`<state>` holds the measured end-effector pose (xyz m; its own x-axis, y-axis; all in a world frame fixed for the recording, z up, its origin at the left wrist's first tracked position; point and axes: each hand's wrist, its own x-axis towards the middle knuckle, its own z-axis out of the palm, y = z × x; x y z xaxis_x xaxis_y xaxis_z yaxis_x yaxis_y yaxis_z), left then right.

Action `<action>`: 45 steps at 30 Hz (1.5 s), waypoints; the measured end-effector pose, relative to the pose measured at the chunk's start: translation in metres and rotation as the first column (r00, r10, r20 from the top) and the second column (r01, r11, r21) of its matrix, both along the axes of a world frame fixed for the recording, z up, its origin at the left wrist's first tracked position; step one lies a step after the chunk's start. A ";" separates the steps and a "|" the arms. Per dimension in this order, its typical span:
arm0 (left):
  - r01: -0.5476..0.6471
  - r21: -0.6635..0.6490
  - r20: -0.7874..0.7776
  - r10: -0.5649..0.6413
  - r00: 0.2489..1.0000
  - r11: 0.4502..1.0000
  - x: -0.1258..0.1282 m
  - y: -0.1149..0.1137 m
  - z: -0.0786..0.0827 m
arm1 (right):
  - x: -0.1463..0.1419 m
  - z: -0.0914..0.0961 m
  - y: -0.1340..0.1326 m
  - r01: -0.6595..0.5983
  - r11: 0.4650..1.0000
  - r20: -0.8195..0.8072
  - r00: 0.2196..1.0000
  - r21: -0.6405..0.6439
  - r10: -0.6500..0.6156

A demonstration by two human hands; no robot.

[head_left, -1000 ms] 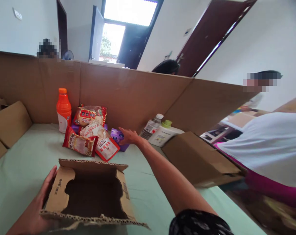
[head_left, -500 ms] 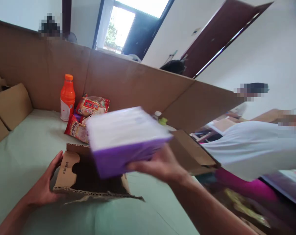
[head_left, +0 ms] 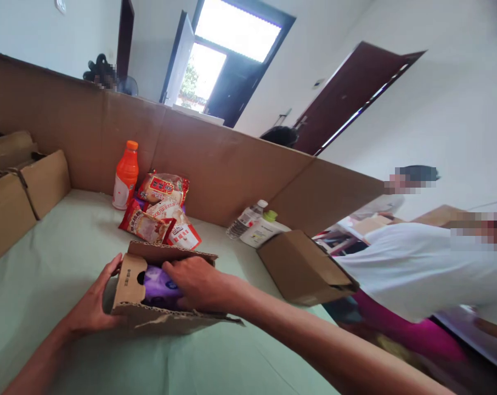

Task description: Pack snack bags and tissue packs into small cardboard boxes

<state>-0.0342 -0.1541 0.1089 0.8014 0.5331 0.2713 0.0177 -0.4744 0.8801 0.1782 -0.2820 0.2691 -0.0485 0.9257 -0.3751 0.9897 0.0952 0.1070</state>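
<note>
Head view: purple pack [head_left: 158, 283] inside the cardboard box [head_left: 168, 322], pinched by the right hand [head_left: 199, 282]; left hand [head_left: 92, 308] cupped round the box's left end. Probably light, soft and slick-wrapped, so best gripped across opposite sides, gently, without denting.

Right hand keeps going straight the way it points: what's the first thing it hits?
The purple pack, already against the right hand inside the cardboard box. Beyond that, probably the box's left end flap, though depth is hard to judge.
</note>
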 end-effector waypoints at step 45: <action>-0.308 0.245 0.021 0.313 0.950 0.919 0.021 -0.037 0.052 | 0.068 -0.071 -0.079 0.077 0.880 -0.398 0.907 0.470 0.134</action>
<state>-0.0127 -0.1916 0.1607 0.6124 0.6759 0.4101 0.2137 -0.6410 0.7372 0.2461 -0.3605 0.1984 -0.1280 0.9790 0.1586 0.9496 0.1671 -0.2651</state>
